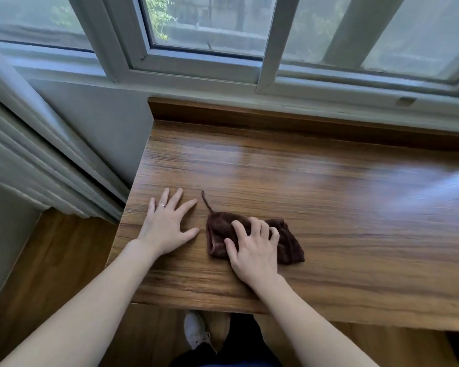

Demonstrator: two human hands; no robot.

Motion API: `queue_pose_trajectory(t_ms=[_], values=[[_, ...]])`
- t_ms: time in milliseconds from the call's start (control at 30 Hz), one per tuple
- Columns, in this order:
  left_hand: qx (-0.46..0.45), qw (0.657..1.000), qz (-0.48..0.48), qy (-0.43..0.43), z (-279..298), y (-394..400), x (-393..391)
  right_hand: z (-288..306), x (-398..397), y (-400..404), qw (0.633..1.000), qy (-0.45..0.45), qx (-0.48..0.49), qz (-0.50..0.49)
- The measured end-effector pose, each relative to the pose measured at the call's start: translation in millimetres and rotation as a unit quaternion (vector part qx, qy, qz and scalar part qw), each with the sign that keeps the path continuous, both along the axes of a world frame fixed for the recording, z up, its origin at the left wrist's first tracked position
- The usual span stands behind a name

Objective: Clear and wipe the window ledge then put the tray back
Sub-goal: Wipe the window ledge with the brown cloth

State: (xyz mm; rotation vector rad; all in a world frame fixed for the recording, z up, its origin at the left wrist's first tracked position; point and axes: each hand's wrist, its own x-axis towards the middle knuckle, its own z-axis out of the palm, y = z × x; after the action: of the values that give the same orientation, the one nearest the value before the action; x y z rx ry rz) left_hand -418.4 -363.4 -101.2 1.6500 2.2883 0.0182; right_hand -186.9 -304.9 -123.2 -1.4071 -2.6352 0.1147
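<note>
Head view: the wooden window ledge fills the centre and right of the frame, running from the lower left toward the right edge beneath the window frame. A dark brown cloth, folded into a rough rectangle, lies on the ledge in the lower centre of the frame, near the ledge's front edge. Its long axis runs left to right, tilted slightly down toward the right, and a thin loop trails from its upper left corner toward the window. The right hand rests on top of the cloth's left half, its fingers bent and spread, pressing the fabric against the wood; the cloth extends from under the hand toward the right of the frame. The left hand lies flat on bare wood just left of the cloth, fingers straight and splayed, holding nothing; it appears to brace the body. A ring shows on one of its fingers. The right hand is the one on the cloth, so the wiping stroke falls to it. Most of the unwiped-looking surface lies to the right and toward the window, so the next stroke probably runs that way. No tray is in view. A curtain hangs at the left of the frame.
</note>
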Motion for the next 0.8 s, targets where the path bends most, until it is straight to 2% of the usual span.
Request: queue_pose_trajectory(t_ms=[367,533,800], values=[[0.027,0.999,-0.016,-0.015,-2,3,5,4,42,-77,1.000,0.011,-0.027,-0.011],[0.019,0.999,-0.024,-0.013,0,13,6,5,39,-70,1.000,0.010,-0.024,-0.002],[0.034,0.999,0.016,-0.013,-5,40,-4,0,30,-32,0.999,0.010,-0.006,0.031]])
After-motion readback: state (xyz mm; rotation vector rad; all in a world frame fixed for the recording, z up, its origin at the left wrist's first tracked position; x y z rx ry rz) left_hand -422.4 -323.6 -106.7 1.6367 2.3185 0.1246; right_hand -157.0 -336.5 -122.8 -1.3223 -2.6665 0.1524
